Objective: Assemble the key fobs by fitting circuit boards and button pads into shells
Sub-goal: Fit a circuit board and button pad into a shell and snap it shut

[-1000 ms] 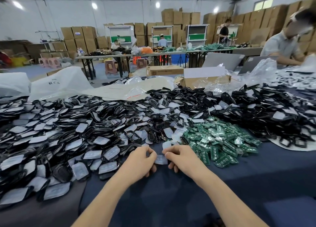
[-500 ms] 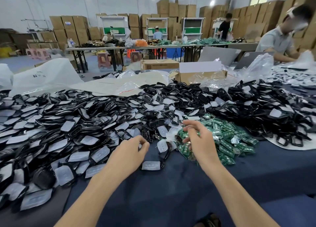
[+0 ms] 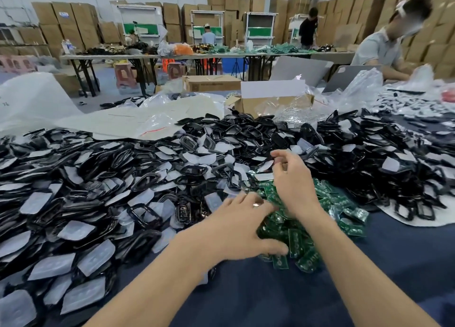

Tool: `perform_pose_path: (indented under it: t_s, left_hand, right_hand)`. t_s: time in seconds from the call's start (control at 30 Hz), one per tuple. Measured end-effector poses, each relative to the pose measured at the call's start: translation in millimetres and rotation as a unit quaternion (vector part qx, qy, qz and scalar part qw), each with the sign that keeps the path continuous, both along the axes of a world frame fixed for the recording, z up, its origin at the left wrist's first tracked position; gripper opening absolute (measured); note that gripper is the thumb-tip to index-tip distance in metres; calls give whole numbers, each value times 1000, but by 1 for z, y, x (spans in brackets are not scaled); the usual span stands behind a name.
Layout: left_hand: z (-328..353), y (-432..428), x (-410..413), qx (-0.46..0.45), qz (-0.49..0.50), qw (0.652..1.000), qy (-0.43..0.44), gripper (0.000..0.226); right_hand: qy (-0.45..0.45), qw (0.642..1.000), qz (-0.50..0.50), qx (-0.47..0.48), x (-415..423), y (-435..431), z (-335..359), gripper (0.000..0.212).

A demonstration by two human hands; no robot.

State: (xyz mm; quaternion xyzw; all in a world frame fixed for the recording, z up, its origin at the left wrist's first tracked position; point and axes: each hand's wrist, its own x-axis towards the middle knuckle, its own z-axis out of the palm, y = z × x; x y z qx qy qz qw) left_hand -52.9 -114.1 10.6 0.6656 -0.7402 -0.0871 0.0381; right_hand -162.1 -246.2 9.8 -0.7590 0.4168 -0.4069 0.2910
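My left hand [image 3: 242, 224] lies flat over the near edge of the green circuit boards [image 3: 305, 252], fingers spread and thumb out. It grips nothing, and I read it as steadying or raking the heap so that one board can be singled out. My right hand [image 3: 293, 181] hangs just above the far edge of the same heap with its fingers curled in towards the thumb. Whether they pinch a small part I cannot tell. The boards sit in one loose mound on the dark blue table cover [image 3: 270, 299], directly ahead and near both hands. Black shells [image 3: 145, 181] bank up to the left, behind and to the right, with pale translucent pads [image 3: 96, 255] scattered among them, so every part stays near.
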Motion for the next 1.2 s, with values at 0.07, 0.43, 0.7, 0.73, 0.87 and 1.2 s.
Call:
perform_pose_path:
  t_s: [0.07, 0.43, 0.7, 0.73, 0.87, 1.2]
  left_hand:
    - [-4, -12, -5, 7, -23, 999, -45, 89]
    - [14, -43, 15, -71, -90, 988, -98, 40]
    - [11, -38, 41, -96, -98, 989, -61, 33]
    - [12, -37, 44, -84, -82, 993, -35, 33]
    - [11, -35, 52, -59, -34, 997, 35, 25]
    - [3, -29, 62, -113, 37, 975, 189, 17]
  right_hand:
    - [36, 999, -5, 5, 5, -20, 1, 28]
    - [293, 954, 5, -67, 55, -113, 3, 38]
    - [435, 900, 13, -29, 76, -152, 5, 48]
    - [447, 894, 18, -21, 78, -155, 7, 51]
    - [473, 881, 18, 2, 87, -161, 17, 55]
    - [515, 855, -26, -57, 105, -152, 14, 43]
